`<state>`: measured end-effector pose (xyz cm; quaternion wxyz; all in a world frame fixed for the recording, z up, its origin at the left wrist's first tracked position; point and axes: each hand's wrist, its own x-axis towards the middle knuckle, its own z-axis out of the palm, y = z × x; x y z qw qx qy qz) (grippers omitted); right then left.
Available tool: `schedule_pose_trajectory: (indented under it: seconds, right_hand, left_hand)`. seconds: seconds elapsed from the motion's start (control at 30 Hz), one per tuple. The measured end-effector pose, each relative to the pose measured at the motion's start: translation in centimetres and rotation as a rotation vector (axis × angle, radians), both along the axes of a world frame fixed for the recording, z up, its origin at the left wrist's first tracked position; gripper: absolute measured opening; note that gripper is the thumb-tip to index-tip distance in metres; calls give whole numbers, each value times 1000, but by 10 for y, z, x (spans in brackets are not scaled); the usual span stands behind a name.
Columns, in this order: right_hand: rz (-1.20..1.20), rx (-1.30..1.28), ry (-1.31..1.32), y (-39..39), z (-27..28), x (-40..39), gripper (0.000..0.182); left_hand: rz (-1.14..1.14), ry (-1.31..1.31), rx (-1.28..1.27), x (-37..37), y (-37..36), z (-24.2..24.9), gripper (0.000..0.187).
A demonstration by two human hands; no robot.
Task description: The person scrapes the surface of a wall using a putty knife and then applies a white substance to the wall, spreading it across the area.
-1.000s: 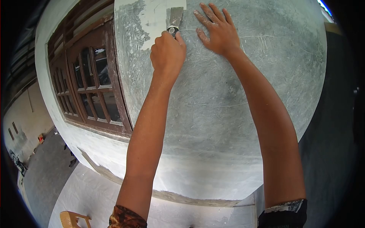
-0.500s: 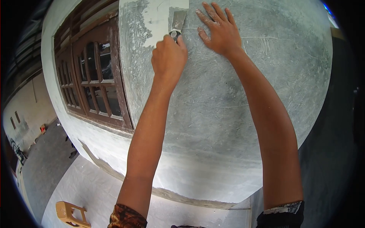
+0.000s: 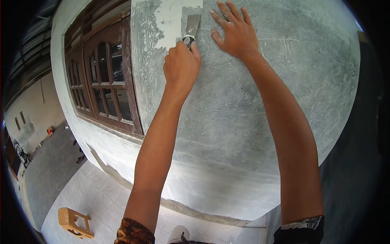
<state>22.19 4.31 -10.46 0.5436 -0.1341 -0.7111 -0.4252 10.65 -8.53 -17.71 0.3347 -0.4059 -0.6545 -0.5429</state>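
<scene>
My left hand (image 3: 181, 65) is closed round the handle of a putty knife (image 3: 192, 26). The metal blade points up and lies against the grey wall (image 3: 227, 142), just below and right of a pale, cream-coloured patch (image 3: 170, 20). To the right, my right hand (image 3: 237, 32) rests on the wall with its fingers spread and holds nothing. White dust or paste coats its fingertips. Thin cracks and rough scrape marks run across the wall surface around both hands.
A brown wooden window (image 3: 101, 77) with glass panes sits left of my left arm. An orange-yellow plastic stool (image 3: 75, 223) stands on the pale floor (image 3: 105, 203) at lower left. Farther left, a paved yard (image 3: 53, 162) leads to another wall (image 3: 38, 105).
The putty knife and my left hand have shifted slightly down on the wall. My right hand keeps its place. The view has turned a little, and a foot now shows at the bottom.
</scene>
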Motion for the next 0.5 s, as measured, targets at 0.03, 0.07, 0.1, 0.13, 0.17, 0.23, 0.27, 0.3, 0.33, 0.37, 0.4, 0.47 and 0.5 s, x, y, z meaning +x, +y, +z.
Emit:
schedule_pose_trajectory:
  seconds: [0.03,0.07,0.1,0.13,0.17,0.23,0.27,0.3,0.33,0.37,0.4,0.47,0.5]
  right_hand:
    - [-2,4,-1,0,0,0,58]
    - [-2,-1,0,1,-1,0,58]
    - [-4,1,2,-1,-2,1,58]
    - [-6,5,2,-2,-3,1,58]
    - [-7,2,2,-2,-3,1,58]
    - [7,-22,-12,0,-1,0,59]
    - [5,-20,-12,0,-1,1,59]
    - [6,-18,-11,0,-2,1,59]
    - [7,-17,-7,-1,-2,1,59]
    - [5,-13,-3,-2,-1,0,59]
    - [16,-18,-4,-2,0,0,59]
    - [21,-29,-8,-1,-2,1,59]
    - [35,-17,-5,0,-2,1,59]
  left_hand:
    - [-2,7,5,0,1,4,48]
    - [-2,8,0,-1,2,11,48]
    - [-5,26,7,-2,2,19,48]
    - [-8,43,16,-2,1,22,48]
    - [-9,43,13,-2,1,20,48]
    - [-5,36,15,-2,0,10,48]
    - [-7,36,17,-1,1,4,48]
    - [-7,7,-3,2,1,-1,48]
    - [-7,-20,-23,3,1,-3,49]
    - [-9,-16,-20,2,2,2,49]
    - [-12,5,-5,2,2,11,49]
    - [-21,22,4,4,1,21,49]
    - [-31,23,-13,7,-3,28,49]
